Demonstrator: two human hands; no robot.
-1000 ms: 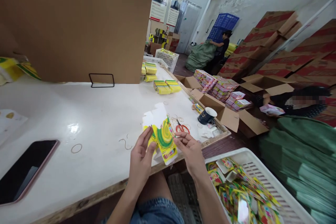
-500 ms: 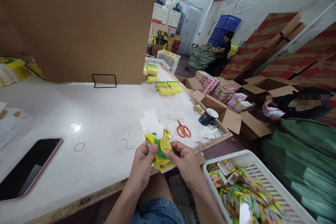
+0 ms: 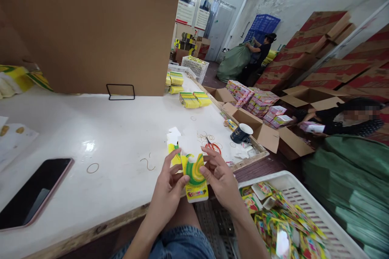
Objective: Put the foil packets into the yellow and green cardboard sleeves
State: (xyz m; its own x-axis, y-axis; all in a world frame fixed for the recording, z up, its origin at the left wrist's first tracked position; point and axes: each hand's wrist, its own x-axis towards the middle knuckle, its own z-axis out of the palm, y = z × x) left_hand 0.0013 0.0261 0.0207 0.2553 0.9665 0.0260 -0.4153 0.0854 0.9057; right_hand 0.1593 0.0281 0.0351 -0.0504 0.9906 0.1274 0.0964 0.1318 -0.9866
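A yellow and green printed paper box (image 3: 195, 176), flat-looking with a white edge at its top, is held between both hands over the table's front edge. My left hand (image 3: 172, 180) grips its left side, thumb on the printed face. On its right side, my right hand (image 3: 220, 178) pinches it with the thumb in front and the other fingers raised behind. Another yellow and white piece (image 3: 174, 147) shows behind the left fingers; whether it joins the held box I cannot tell. Red-handled scissors (image 3: 213, 145) lie just beyond the right fingers, among loose rubber bands.
A phone (image 3: 33, 194) lies at the left, below a large cardboard sheet (image 3: 100, 28). Yellow bundles (image 3: 194, 99) and a mug (image 3: 241, 133) stand farther back. A white basket (image 3: 310, 198) of printed boxes is at my right. Two people work among cartons and green sacks.
The yellow box has turned more upright and flat to me, and my fingers have spread upward around it. In the background, one person has lifted the top of a green sack.
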